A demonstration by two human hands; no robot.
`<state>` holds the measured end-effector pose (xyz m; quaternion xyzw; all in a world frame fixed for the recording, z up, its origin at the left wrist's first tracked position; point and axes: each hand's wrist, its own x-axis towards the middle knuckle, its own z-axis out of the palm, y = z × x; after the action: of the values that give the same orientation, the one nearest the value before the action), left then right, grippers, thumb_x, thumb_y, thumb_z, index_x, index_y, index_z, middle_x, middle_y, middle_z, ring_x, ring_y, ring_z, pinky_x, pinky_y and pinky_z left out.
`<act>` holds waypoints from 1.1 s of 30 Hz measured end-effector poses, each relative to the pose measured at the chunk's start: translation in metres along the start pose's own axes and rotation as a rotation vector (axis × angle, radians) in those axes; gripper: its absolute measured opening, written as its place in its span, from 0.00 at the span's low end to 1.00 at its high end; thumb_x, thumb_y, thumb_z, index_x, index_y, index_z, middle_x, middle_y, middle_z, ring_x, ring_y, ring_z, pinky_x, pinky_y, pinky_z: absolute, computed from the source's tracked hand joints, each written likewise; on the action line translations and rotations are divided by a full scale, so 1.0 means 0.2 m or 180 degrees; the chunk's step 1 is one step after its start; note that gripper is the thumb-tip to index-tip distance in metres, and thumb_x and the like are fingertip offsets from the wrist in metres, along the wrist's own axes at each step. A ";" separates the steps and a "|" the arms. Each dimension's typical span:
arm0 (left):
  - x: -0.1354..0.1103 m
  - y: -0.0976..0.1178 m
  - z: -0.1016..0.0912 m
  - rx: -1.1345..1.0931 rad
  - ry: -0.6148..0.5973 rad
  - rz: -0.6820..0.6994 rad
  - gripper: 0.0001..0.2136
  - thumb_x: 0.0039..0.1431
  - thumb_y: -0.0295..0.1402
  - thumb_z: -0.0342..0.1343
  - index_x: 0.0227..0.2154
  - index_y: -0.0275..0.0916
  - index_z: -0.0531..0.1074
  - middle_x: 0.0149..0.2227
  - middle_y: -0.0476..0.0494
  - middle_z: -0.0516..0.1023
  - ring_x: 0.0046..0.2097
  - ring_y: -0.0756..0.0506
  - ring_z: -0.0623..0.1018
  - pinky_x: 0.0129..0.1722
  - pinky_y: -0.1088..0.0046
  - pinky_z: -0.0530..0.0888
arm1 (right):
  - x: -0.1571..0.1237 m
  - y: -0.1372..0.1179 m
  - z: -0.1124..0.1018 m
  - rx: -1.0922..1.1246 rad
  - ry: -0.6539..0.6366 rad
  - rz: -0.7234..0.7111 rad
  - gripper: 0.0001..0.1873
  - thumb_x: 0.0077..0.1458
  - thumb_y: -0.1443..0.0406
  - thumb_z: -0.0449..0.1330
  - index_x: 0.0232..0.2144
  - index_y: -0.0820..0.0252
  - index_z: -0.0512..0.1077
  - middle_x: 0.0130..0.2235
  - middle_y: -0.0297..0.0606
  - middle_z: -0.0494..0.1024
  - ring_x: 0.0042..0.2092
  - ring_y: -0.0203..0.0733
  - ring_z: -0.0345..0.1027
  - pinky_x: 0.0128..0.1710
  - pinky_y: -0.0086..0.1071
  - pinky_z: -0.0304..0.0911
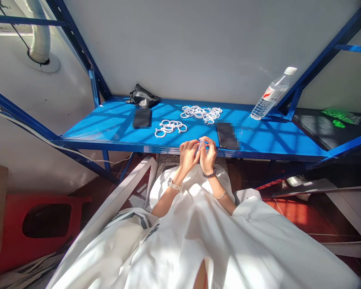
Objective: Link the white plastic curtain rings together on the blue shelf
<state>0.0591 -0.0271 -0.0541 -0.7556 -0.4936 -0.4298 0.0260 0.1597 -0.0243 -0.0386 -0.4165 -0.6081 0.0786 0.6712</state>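
My left hand [189, 154] and my right hand [208, 154] are raised together just in front of the blue shelf [114, 124]. Both pinch a small white ring piece [201, 144] between their fingertips. A watch is on my left wrist, and a bead bracelet and a thin bangle are on my right. Two piles of white plastic rings lie on the shelf beyond my hands: a smaller pile [170, 127] on the left and a larger pile [202, 113] further back. White fabric [198, 233] covers my lap.
A black crumpled bag [142, 96] lies at the shelf's back left. A clear water bottle [273, 94] leans at the right. Two dark flat objects [228, 135] lie on the shelf. Green bags [343, 116] sit on a dark surface far right. A red stool [39, 224] stands lower left.
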 end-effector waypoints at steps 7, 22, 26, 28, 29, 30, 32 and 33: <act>0.00 0.00 0.00 0.0015 -0.0016 0.0004 0.11 0.67 0.35 0.48 0.47 0.41 0.72 0.53 0.41 0.76 0.52 0.41 0.74 0.52 0.61 0.65 | -0.01 0.01 0.00 0.0132 -0.0017 0.0145 0.12 0.66 0.57 0.53 0.40 0.56 0.73 0.41 0.40 0.80 0.44 0.42 0.72 0.46 0.40 0.68; 0.00 0.01 -0.01 -0.0004 -0.0052 0.0006 0.13 0.67 0.36 0.49 0.51 0.42 0.70 0.55 0.41 0.76 0.54 0.41 0.73 0.53 0.61 0.65 | -0.01 0.01 0.00 0.0263 -0.0052 0.0351 0.14 0.64 0.55 0.54 0.39 0.58 0.74 0.41 0.40 0.80 0.45 0.43 0.73 0.49 0.42 0.67; 0.00 0.01 -0.01 0.0002 -0.0064 0.0025 0.13 0.68 0.37 0.47 0.51 0.42 0.70 0.55 0.41 0.75 0.54 0.41 0.73 0.54 0.62 0.64 | -0.01 0.01 0.00 0.0252 -0.0081 0.0399 0.15 0.64 0.55 0.54 0.39 0.58 0.75 0.41 0.40 0.80 0.44 0.44 0.73 0.49 0.42 0.67; 0.00 0.01 -0.01 -0.0002 -0.0028 0.0050 0.13 0.68 0.37 0.47 0.51 0.42 0.70 0.55 0.41 0.76 0.54 0.42 0.73 0.53 0.62 0.64 | -0.01 0.01 0.00 0.0239 -0.0079 0.0396 0.15 0.64 0.55 0.54 0.39 0.58 0.75 0.41 0.40 0.80 0.44 0.44 0.73 0.49 0.42 0.67; 0.00 0.01 -0.01 -0.0004 -0.0019 0.0049 0.13 0.68 0.37 0.47 0.51 0.42 0.70 0.55 0.41 0.76 0.54 0.42 0.73 0.54 0.62 0.64 | -0.01 0.01 0.00 0.0231 -0.0074 0.0396 0.15 0.64 0.55 0.54 0.38 0.58 0.75 0.40 0.40 0.80 0.44 0.43 0.73 0.49 0.42 0.67; 0.00 0.01 -0.01 -0.0006 -0.0027 0.0039 0.13 0.68 0.37 0.48 0.51 0.42 0.70 0.55 0.41 0.76 0.54 0.42 0.73 0.54 0.62 0.64 | -0.01 0.01 0.00 0.0226 -0.0071 0.0402 0.15 0.64 0.55 0.54 0.38 0.58 0.75 0.40 0.40 0.80 0.44 0.43 0.73 0.49 0.42 0.66; 0.00 0.01 -0.01 -0.0007 -0.0064 0.0004 0.13 0.68 0.37 0.48 0.51 0.42 0.70 0.55 0.41 0.76 0.54 0.41 0.73 0.54 0.62 0.64 | -0.01 0.01 0.00 0.0227 -0.0068 0.0422 0.15 0.64 0.54 0.54 0.38 0.59 0.75 0.40 0.40 0.80 0.44 0.43 0.73 0.49 0.42 0.66; 0.00 0.01 -0.01 -0.0008 -0.0082 -0.0004 0.13 0.68 0.37 0.48 0.52 0.42 0.70 0.55 0.40 0.76 0.54 0.41 0.73 0.54 0.62 0.64 | -0.01 0.01 0.00 0.0228 -0.0068 0.0435 0.16 0.64 0.54 0.54 0.38 0.59 0.75 0.40 0.40 0.80 0.44 0.43 0.73 0.49 0.42 0.66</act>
<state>0.0591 -0.0302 -0.0519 -0.7608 -0.4938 -0.4208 0.0184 0.1596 -0.0240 -0.0406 -0.4319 -0.5822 0.1504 0.6723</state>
